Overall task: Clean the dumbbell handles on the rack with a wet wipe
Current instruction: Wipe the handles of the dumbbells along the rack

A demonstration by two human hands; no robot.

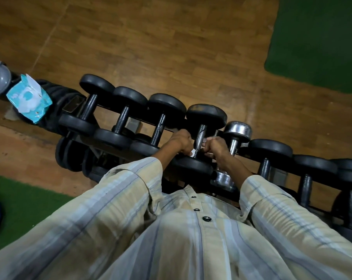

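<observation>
Striped shirt sleeves in pale yellow and blue fill the bottom of the view, with both forearms reaching forward to a dumbbell rack that runs diagonally across a wooden floor. Both hands meet at the handle of a black dumbbell in the middle of the top row. The left hand curls its fingers around a small white wet wipe, held against the lower part of the handle. The right hand is closed in a fist just beside the handle, fingers curled on the wipe's other side. A chrome dumbbell sits just right of the hands. At far left, an open turquoise wet wipe packet rests on dark equipment. Green mats border the floor.
</observation>
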